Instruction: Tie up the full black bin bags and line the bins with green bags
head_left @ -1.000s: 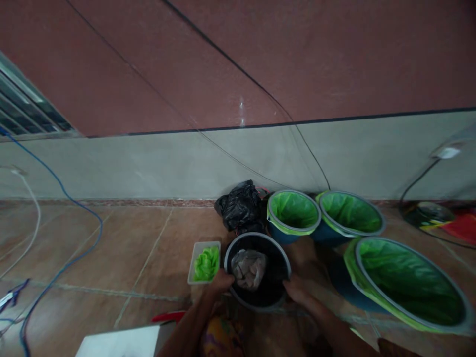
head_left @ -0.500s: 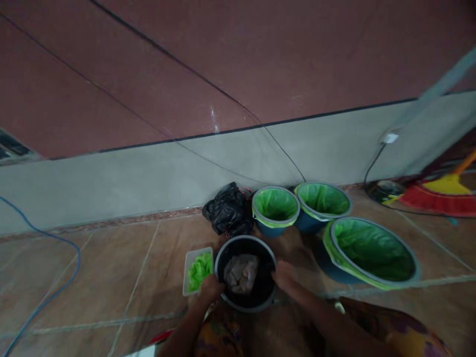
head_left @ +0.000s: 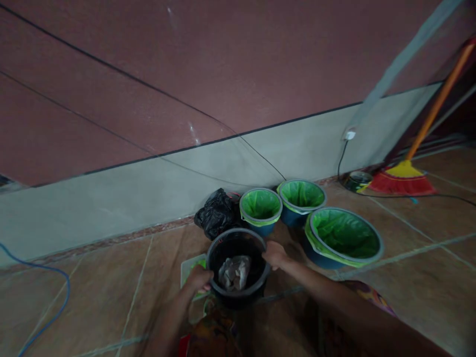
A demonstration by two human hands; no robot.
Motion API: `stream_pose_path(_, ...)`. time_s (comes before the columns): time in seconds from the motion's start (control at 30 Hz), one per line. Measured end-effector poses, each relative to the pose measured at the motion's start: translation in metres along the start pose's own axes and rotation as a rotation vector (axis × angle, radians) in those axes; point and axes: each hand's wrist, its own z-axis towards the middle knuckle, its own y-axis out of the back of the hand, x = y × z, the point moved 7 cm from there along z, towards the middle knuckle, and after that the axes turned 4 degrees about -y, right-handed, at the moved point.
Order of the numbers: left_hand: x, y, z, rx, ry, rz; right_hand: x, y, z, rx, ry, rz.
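A black bucket with a grey rim [head_left: 238,298] is between my two hands, tilted a little toward me. Inside it lies a crumpled, greyish clear plastic bag [head_left: 235,272]. My left hand [head_left: 201,280] grips the rim on the left side, fingers closed around it. On the opposite side my right hand [head_left: 275,255] is closed on the rim too. Partly hidden behind the bucket and my left hand is a whitish tray [head_left: 185,271] with bright green plastic in it.
Three blue bins with green liners [head_left: 261,225] [head_left: 293,218] [head_left: 323,259] stand to the right. A black plastic bag [head_left: 215,215] leans near the wall. Farther right are a tin [head_left: 359,181] and a red-bristled broom [head_left: 405,181]. A blue hose [head_left: 67,292] curves across the left floor.
The bucket has been raised and tipped slightly toward me, with both hands on its rim. It now covers more of the tray. My view has swung to the right.
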Motion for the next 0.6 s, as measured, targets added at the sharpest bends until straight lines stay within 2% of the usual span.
stream_pose_path(0.07,-0.026,0.01,-0.013,-0.018,-0.05,-0.119,0.002,0.026,0.006,0.004,0.009,0.082)
stream_pose_path(0.17,-0.073,0.013,-0.033,-0.061,-0.188,-0.411,-0.019,0.081,0.023,-0.139,-0.02,0.48)
stream_pose_path(0.23,-0.099,0.0,-0.044,-0.047,-0.243,-0.497,-0.054,0.116,0.036,-0.297,-0.153,0.761)
stream_pose_path(0.33,-0.124,-0.039,-0.052,0.077,-0.317,-0.494,-0.1,0.15,0.054,-0.432,-0.291,0.861)
stream_pose_path(0.4,-0.129,-0.07,-0.052,0.18,-0.377,-0.465,-0.123,0.16,0.066,-0.491,-0.373,0.899)
stream_pose_path(0.5,-0.119,-0.109,-0.044,0.256,-0.38,-0.337,-0.144,0.156,0.083,-0.532,-0.468,0.94)
stream_pose_path(0.6,-0.111,-0.124,-0.037,0.216,-0.394,-0.042,-0.151,0.146,0.1,-0.509,-0.482,0.936)
